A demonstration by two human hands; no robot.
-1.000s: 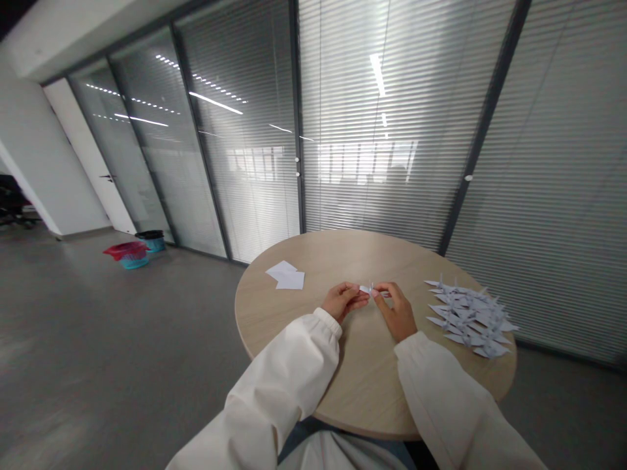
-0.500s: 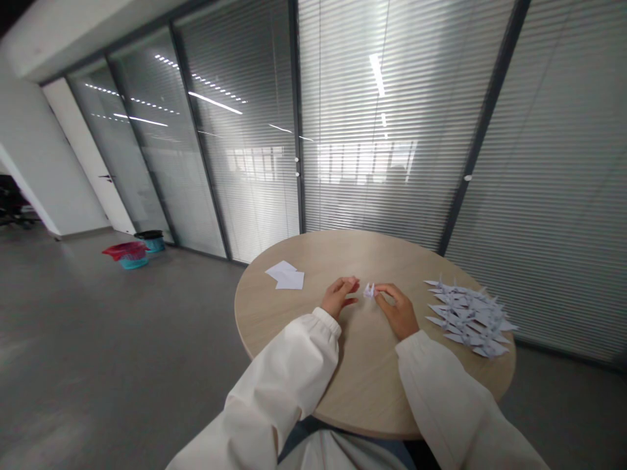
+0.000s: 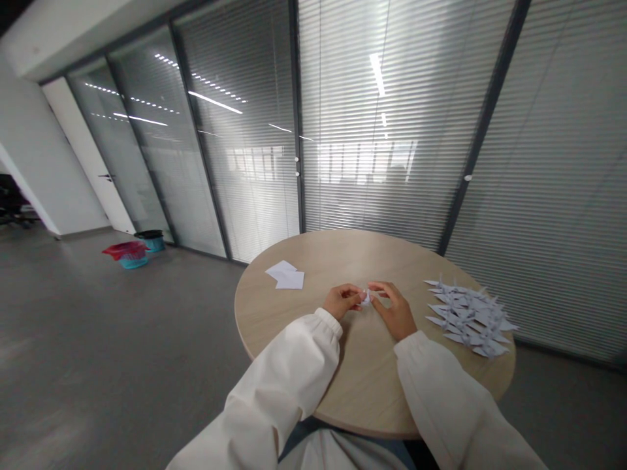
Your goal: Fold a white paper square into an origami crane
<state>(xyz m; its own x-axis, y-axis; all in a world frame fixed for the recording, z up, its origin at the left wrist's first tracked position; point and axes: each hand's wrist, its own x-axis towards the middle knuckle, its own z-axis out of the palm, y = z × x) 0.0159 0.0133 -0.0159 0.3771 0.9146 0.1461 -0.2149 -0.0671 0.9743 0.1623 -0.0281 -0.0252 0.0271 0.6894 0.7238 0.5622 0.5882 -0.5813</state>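
Left hand [image 3: 341, 301], right hand [image 3: 392, 309] pinch paper crane [image 3: 365, 298]; crane pile [image 3: 465, 316] right

An office is shown: glazed partition walls [image 3: 245, 130] fitted with slatted blinds [image 3: 392, 117] are set along a grey floor [image 3: 108, 339], with a round wood-veneer table [image 3: 343, 251] and plastic bins [image 3: 133, 256] placed nearby.

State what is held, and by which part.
The left hand and right hand pinch a small paper crane between their fingertips; the part held is too small to tell.
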